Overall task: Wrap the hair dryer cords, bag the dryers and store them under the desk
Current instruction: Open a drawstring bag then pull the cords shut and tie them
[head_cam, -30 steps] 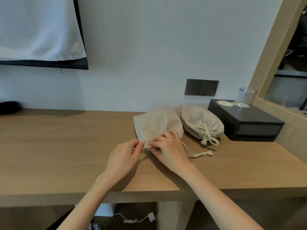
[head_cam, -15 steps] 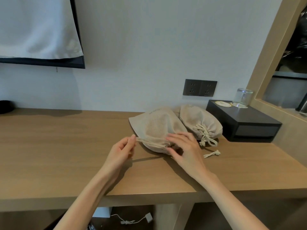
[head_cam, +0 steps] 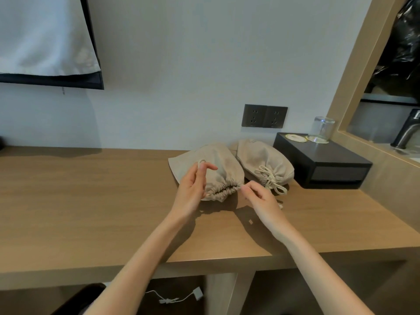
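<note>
Two beige drawstring bags lie on the wooden desk (head_cam: 91, 201). The nearer bag (head_cam: 218, 169) has its mouth gathered almost shut, facing me. My left hand (head_cam: 193, 189) is at the bag's left side and pinches a loop of its drawstring, raised above the bag. My right hand (head_cam: 261, 201) pinches the drawstring at the right end of the gathered mouth. The second bag (head_cam: 263, 160) lies behind to the right, its cord tied in a bow. No dryer is visible; the bags hide their contents.
A black box (head_cam: 322, 162) with an upturned glass (head_cam: 321, 129) and coasters stands at the right. A double wall socket (head_cam: 264, 116) is above the bags. A white cable with a plug (head_cam: 179, 296) lies on the floor under the desk.
The nearer bag's mouth has drawn in from flat and open to tightly gathered. My left hand rose with a loop of cord; my right hand shifted to the mouth's right end.
</note>
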Tool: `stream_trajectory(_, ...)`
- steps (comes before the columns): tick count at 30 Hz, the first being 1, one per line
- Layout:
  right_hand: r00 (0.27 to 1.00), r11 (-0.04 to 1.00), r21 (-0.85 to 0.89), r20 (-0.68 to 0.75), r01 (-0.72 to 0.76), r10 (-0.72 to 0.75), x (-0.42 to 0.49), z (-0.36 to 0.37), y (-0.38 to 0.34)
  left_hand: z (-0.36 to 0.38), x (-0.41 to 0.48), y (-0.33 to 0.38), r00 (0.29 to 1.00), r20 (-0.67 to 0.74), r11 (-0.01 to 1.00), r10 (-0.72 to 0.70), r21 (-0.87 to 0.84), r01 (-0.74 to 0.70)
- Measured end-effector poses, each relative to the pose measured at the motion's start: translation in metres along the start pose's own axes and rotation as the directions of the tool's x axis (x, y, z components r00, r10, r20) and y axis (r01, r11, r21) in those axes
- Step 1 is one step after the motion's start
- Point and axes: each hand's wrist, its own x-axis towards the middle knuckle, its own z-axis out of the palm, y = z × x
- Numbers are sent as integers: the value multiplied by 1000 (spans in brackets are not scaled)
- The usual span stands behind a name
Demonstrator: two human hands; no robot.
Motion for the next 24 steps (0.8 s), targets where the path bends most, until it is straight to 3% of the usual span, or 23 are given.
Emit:
stream_trajectory(2, 998, 994, 94, -4, -62, 63, 3, -2, -4, -3, 0, 4, 987, 9, 971, 158, 178, -157)
stream_trajectory(4, 982, 947, 273, -34, -169, 185, 7, -4, -6, -9, 2, 7, 972, -36, 947, 231, 236, -216)
stream_trajectory(7, 917, 676, 678, -9, -288, 400, 13, -14, 0, -31, 13, 1, 950, -178, 935, 256, 296, -196)
stream_trajectory(8, 903, 600, 748, -2, -285, 431, 14, -18, 2, -40, 16, -3, 945, -215, 932, 248, 319, -172)
stream_trajectory(10, 904, 555, 787, 6, -268, 428, 16, -19, 5, -55, 19, -9, 936, -213, 902, 281, 391, -181)
stream_trajectory(14, 961, 717, 658, 33, -229, 276, 18, -18, 0, -61, 12, -15, 918, 1, 722, 398, 617, -313)
stream_trajectory(19, 980, 925, 326, 29, -194, 195, 13, -23, -20, -50, 0, -17, 931, 293, 435, 216, 825, -361)
stream_trajectory(24, 995, 990, -97, -24, -101, 99, 13, -13, -19, -34, -2, -20, 880, 441, 292, 177, 830, -475)
